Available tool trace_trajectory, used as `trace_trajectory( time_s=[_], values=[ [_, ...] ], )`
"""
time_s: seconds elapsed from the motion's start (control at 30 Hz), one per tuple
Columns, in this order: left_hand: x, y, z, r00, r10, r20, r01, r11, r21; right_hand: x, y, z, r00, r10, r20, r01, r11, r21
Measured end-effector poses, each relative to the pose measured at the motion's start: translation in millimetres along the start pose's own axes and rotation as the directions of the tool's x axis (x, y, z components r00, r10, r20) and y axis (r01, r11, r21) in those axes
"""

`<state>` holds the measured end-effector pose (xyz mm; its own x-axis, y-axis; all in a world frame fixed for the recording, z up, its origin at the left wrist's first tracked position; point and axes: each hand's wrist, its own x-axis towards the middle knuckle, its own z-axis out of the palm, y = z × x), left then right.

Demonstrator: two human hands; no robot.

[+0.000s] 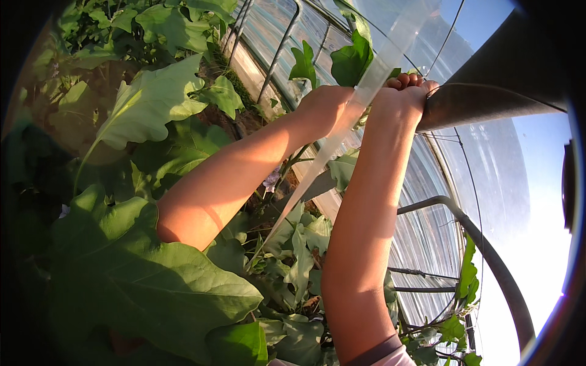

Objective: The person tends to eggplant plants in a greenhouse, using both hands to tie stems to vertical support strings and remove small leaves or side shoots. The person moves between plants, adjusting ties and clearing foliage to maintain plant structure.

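Both forearms reach up towards the upper middle of the head view. My left hand (332, 107) is bent at the wrist beside a translucent plastic strip (316, 167), which crosses in front of part of it. Its fingers are hidden, so its hold cannot be told. My right hand (407, 91) is raised just right of the strip, fingers curled and thumb beside a thin wire (494, 89) at the end of a broad dark tube-like thing (494, 78). Whether it grips anything is unclear. The strip runs down into lobed-leaved plants, apparently eggplants, with a pale purple flower (271, 179).
Large leaves (155, 279) fill the left and lower left, partly covering my left elbow. A clear plastic greenhouse wall (425, 183) stands behind my hands. Bent metal pipes (492, 256) and thin lines run along it. A pale board edge (254, 82) lies at its foot.
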<state>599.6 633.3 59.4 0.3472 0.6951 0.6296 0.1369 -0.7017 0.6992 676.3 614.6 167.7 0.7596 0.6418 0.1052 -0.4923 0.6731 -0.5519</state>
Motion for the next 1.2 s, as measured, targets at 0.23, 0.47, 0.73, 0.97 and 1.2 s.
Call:
trace_trajectory(
  time_s=[0.23,0.47,0.73,0.97,1.2],
  values=[
    [-5,0,0,0.997,0.046,-0.061,-0.049,0.998,-0.049,-8,7,-14,0.990,-0.055,0.127,0.050,0.998,0.043],
    [-8,8,-6,1.000,-0.029,0.009,0.030,0.999,-0.038,-7,-2,-14,0.976,0.187,0.111,-0.214,0.915,0.342],
    [-10,9,-3,0.995,-0.098,0.031,0.102,0.980,-0.169,20,8,-40,0.808,0.177,0.561,-0.540,0.602,0.588],
    [15,16,2,0.926,-0.377,0.021,0.374,0.910,-0.180,29,7,-54,0.775,0.077,0.628,-0.338,0.889,0.309],
    [31,-3,42,0.974,-0.227,-0.004,0.208,0.899,-0.385,12,10,-73,0.713,-0.172,0.680,0.298,0.952,-0.072]
  ],
)
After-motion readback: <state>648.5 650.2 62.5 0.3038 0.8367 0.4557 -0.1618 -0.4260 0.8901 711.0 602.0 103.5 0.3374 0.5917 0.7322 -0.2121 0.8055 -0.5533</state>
